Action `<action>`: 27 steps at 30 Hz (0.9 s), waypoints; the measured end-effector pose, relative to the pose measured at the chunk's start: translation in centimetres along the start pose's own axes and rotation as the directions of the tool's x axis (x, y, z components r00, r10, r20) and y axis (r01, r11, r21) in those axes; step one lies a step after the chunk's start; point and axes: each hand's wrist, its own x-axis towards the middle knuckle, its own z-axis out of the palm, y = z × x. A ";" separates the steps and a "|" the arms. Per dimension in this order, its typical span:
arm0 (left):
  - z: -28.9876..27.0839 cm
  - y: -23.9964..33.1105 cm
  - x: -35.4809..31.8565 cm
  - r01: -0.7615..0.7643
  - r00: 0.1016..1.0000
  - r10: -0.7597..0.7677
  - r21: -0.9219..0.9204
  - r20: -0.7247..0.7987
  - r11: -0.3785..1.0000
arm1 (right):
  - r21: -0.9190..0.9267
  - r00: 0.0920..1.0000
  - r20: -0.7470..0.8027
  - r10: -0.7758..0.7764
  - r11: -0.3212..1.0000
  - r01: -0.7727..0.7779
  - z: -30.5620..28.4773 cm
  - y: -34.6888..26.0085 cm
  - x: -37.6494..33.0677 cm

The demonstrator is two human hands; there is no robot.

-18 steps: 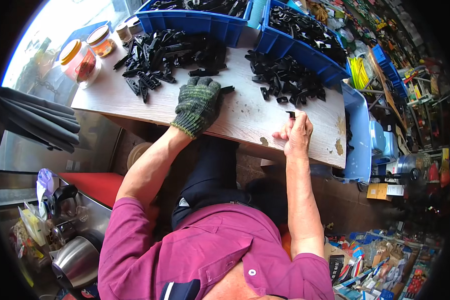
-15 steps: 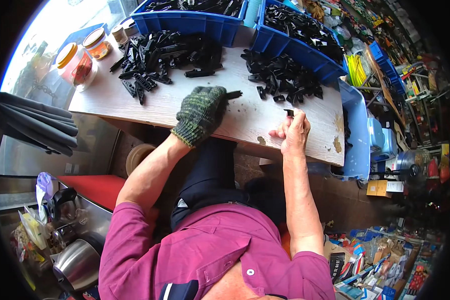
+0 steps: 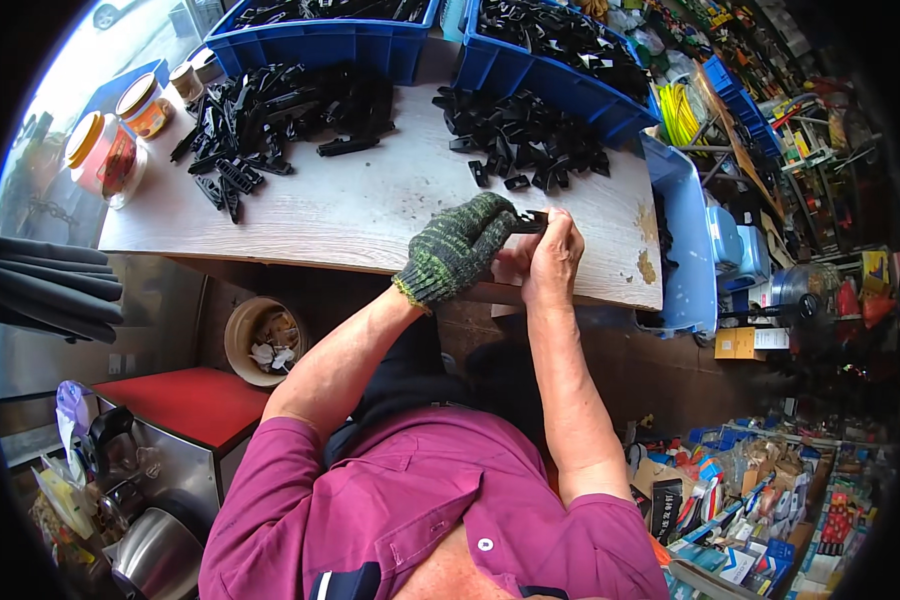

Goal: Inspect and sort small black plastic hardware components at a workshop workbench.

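Pale wood-grain counter (image 3: 370, 205) is carrying two heaps of black plastic clips (image 3: 530, 135) below blue plastic bins (image 3: 340, 45). At its near edge, the left hand in a green knitted glove (image 3: 457, 248) and the bare right hand (image 3: 550, 255) are meeting, both grips pinching one small black plastic clip (image 3: 532, 220), its long axis lying left-to-right between them, equally near both.

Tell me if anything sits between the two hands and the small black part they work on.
Nothing visible does. The gloved left hand and the bare right hand both pinch the small black part directly, above the wooden table near its front edge.
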 end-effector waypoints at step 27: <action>4.4 1.9 -0.5 -0.018 0.972 -0.014 -0.135 -0.235 0.991 | -0.156 0.959 -0.011 -0.283 0.948 0.278 -1.0 1.1 -0.2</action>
